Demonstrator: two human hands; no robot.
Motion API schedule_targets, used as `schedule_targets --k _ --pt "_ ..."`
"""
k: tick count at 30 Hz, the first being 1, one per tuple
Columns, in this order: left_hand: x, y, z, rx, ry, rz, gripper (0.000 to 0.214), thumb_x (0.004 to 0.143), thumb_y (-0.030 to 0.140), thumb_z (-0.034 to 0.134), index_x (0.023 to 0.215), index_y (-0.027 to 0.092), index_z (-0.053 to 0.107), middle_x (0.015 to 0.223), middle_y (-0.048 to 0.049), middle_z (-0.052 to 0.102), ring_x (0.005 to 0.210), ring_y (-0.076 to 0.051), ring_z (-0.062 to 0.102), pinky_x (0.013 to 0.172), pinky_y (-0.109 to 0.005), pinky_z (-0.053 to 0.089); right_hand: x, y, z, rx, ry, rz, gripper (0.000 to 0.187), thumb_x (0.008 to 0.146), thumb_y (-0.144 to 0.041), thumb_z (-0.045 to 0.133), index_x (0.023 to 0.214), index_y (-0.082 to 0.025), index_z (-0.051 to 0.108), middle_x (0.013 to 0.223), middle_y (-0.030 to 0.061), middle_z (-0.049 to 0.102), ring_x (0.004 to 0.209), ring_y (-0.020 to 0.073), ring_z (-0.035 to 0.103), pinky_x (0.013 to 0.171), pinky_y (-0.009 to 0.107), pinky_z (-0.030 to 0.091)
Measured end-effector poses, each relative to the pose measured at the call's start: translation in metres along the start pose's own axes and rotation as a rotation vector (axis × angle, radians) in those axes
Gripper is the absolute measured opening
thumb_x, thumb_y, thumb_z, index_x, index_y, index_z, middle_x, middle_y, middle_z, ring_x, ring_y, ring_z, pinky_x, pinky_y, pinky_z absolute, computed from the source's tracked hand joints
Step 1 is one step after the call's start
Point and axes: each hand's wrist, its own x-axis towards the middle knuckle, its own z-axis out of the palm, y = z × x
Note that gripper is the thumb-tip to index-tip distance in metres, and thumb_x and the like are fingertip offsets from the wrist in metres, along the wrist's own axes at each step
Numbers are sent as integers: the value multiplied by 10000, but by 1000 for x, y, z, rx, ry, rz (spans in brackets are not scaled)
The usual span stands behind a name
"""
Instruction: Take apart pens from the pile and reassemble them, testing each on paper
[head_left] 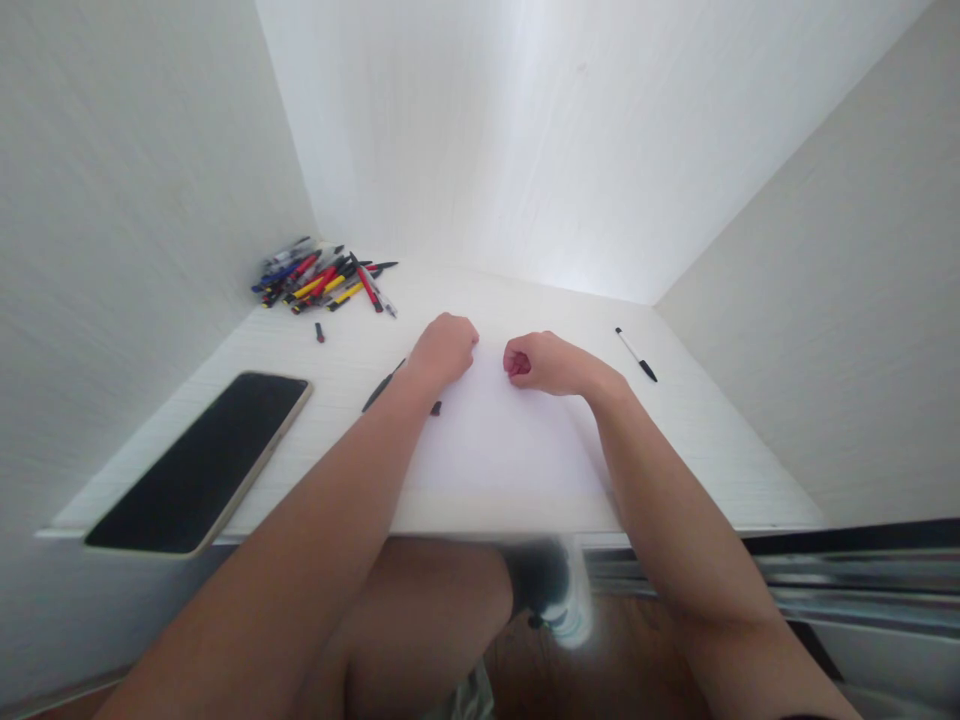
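My left hand (444,350) rests on the white table (697,430) with its fingers curled into a fist. My right hand (541,362) lies a short way to its right, also curled shut, knuckles facing the left hand. Nothing shows inside either fist. Both rest at the far edge of a white sheet of paper (495,440). A black pen (382,386) lies just left of my left wrist, partly hidden by the forearm. A small black cap (436,408) sits beside that forearm.
A heap of several coloured pens (326,276) lies at the back left. A small dark cap (319,332) sits in front of it. A black phone (204,462) lies face up at the front left. A white-and-black pen (636,354) lies at the right. Walls close in on three sides.
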Motion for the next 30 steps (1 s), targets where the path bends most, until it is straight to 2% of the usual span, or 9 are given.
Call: schedule_targets --k 6,12,15,19,22,26,30 --pt "-2 -1 6 -14 78 -76 346 933 77 470 1148 150 731 1172 -147 692 1129 -261 624 1009 -360 478 1 -5 4 -60 12 -9 155 752 -86 637 868 -188 623 913 59 729 724 159 606 622 274 400" --pt "-15 10 -8 -8 17 -134 457 928 11 414 1319 108 630 1262 -182 626 1175 -269 589 1015 -360 472 0 -10 4 -114 -6 11 175 764 -83 617 896 -195 591 901 58 713 698 156 581 602 277 367" --pt "-19 14 -17 -24 -10 -153 455 926 8 408 1310 100 634 1277 -199 615 1200 -288 580 1009 -371 474 0 -10 5 -110 -6 9 192 760 -78 622 913 -189 591 915 68 717 717 161 589 616 276 375" --pt "-21 17 -19 7 -43 -180 400 925 21 415 1224 103 668 1195 -203 640 1161 -305 585 980 -380 479 3 -8 7 -69 20 -25 180 759 -100 631 911 -191 598 914 59 716 736 162 591 632 272 383" --pt "-21 17 -15 50 -33 -206 373 935 61 430 1221 120 661 1165 -204 648 1170 -321 578 965 -389 479 4 -11 9 16 42 -58 159 763 -116 630 901 -189 606 927 54 714 768 165 601 653 267 403" --pt "-21 15 -6 90 10 -224 367 938 92 437 1246 87 637 1210 -254 637 1218 -372 557 986 -445 463 6 -16 11 86 70 -94 141 764 -108 627 884 -181 611 930 54 712 796 165 606 694 263 431" --pt "-21 13 1 76 15 -224 371 925 89 458 1254 69 628 1247 -265 625 1238 -379 554 1011 -461 456 8 -14 14 112 129 -107 190 770 -91 612 943 -168 626 929 58 713 781 160 610 705 261 447"
